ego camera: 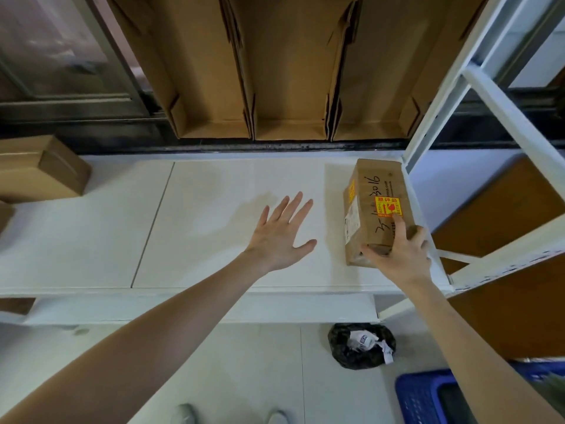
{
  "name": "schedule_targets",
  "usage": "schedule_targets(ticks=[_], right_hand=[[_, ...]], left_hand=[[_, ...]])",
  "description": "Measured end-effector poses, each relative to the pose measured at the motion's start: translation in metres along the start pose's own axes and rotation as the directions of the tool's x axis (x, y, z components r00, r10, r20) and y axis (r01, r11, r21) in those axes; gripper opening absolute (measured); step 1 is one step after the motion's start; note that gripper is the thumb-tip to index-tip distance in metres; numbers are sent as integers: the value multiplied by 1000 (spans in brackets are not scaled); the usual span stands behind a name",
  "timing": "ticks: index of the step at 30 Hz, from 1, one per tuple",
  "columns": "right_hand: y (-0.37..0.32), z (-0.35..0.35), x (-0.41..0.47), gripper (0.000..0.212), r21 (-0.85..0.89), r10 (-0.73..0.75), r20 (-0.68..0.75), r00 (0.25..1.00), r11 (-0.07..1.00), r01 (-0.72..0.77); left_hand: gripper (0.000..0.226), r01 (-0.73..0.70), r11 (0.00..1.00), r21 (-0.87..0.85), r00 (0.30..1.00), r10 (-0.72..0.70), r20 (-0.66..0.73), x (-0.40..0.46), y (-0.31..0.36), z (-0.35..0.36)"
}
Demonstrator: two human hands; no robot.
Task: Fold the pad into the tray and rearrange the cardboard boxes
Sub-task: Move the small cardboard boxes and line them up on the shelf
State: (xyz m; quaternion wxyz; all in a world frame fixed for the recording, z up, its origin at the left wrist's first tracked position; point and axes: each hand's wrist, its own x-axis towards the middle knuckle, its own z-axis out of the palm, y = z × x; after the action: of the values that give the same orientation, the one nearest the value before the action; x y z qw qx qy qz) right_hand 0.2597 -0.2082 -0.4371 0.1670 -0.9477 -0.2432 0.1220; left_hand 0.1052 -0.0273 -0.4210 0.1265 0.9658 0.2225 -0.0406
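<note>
On the white desk (214, 191), near its right edge beside a white shelf frame (434, 117), lies a small cardboard box (371, 191) with a yellow sticker and handwritten numbers. The right hand (397, 252) grips its near end, thumb on the left side and fingers curled over the top. The left hand (279, 237) is spread flat, fingers straight, seemingly just above the desk. Three open cardboard boxes (290, 71) stand along the back, another box (36, 169) at the left.

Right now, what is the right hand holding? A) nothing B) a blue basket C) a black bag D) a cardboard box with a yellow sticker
D: the right hand grips the near end of the cardboard box with the yellow sticker, on the white shelf.
</note>
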Motion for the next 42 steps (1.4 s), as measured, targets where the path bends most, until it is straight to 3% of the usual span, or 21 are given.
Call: schedule_targets(ticks=[3, 8, 15, 21, 33, 42], right_hand=[[-4, -9, 2, 101, -118, -17, -10, 1000, 993, 16], [-48, -41, 1, 100, -186, -175, -75, 982, 970, 159], [-158, -67, -12, 99, -164, -364, -119, 924, 925, 343], [-265, -59, -41, 97, -160, -564, -89, 821, 821, 548], [-489, 21, -102, 96, -128, -820, 82, 566, 555, 822], [-635, 122, -119, 102, -190, -827, 218, 517, 484, 854]], left_hand=[[76, 8, 1000, -12, 999, -9, -38, -2, -3, -10], [78, 28, 1000, 5, 992, -28, -122, -11, -12, -43], [80, 155, 988, 29, 947, -140, -289, -43, -65, -102], [81, 329, 944, -20, 869, -310, -386, -104, -143, -144], [85, 540, 833, -119, 692, -520, -502, -247, -333, -192], [87, 573, 793, -206, 649, -593, -476, -308, -496, -189]])
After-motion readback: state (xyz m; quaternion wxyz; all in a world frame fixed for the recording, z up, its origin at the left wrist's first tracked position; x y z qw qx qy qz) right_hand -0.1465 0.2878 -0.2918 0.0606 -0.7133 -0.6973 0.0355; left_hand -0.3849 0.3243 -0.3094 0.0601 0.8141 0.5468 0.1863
